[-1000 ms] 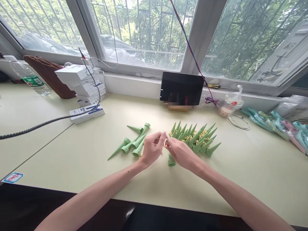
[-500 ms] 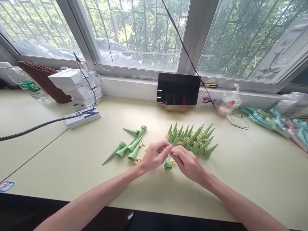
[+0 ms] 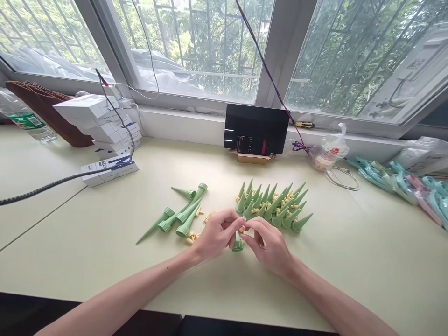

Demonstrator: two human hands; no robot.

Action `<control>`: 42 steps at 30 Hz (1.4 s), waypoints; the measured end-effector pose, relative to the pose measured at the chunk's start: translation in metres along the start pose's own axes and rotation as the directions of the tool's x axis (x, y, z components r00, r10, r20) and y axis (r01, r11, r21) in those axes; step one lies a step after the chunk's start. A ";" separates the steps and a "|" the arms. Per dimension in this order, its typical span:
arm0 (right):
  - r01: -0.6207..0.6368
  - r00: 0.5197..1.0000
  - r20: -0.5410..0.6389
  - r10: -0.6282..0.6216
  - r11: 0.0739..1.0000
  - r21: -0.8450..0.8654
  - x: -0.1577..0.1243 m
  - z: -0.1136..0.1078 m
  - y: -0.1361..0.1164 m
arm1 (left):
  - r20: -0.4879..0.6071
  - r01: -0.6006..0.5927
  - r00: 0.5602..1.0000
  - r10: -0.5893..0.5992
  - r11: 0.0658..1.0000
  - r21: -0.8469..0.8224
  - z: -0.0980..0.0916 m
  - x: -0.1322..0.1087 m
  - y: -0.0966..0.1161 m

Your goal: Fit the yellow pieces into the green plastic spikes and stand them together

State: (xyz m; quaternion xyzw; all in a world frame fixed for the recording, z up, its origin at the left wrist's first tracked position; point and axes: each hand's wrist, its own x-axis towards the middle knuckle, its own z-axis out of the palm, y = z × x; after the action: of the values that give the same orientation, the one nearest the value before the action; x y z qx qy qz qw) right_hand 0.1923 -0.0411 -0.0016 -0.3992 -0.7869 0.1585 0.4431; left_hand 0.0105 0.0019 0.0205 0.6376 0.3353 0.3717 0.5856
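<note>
My left hand and my right hand meet at the fingertips, both closed in a pinch. Between them shows a small yellow plastic valve, mostly covered by the fingers. Just below the fingertips, the ribbed cap end of a green watering spike points toward me. Its upper part is hidden, and I cannot tell if it is held or lies on the table. Left of my hands lie several loose green spikes and loose yellow valves. Behind my right hand several green spikes stand point up in rows, with yellow valves among them.
A tablet with a phone before it leans by the window on a cardboard stand. White boxes and a black cable are on the left. A knotted plastic bag and wrapped coloured tools lie right.
The view has shifted slightly, so the tabletop things appear further left. My fingertips have parted a little, and the yellow valve now shows between them. The phone screen is now readable.
</note>
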 end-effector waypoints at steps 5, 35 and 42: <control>-0.021 1.000 -0.004 0.021 0.999 0.030 0.001 0.002 -0.003 | -0.007 -0.008 1.000 0.008 1.000 -0.016 0.003 -0.001 -0.001; -0.111 0.955 -0.274 0.118 0.993 0.044 0.003 -0.002 -0.007 | 0.078 -0.187 0.980 0.185 0.702 0.687 0.000 -0.005 -0.010; -0.109 0.957 -0.269 0.111 0.994 0.023 0.002 -0.001 -0.007 | 0.132 -0.187 0.982 0.133 0.646 0.740 0.001 -0.005 -0.008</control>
State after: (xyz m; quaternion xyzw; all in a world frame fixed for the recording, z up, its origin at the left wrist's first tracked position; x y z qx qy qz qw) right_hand 0.1892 -0.0440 0.0049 -0.4586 -0.6951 0.1303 0.5381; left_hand 0.0091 -0.0021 0.0117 0.8608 0.3812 0.2298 0.2466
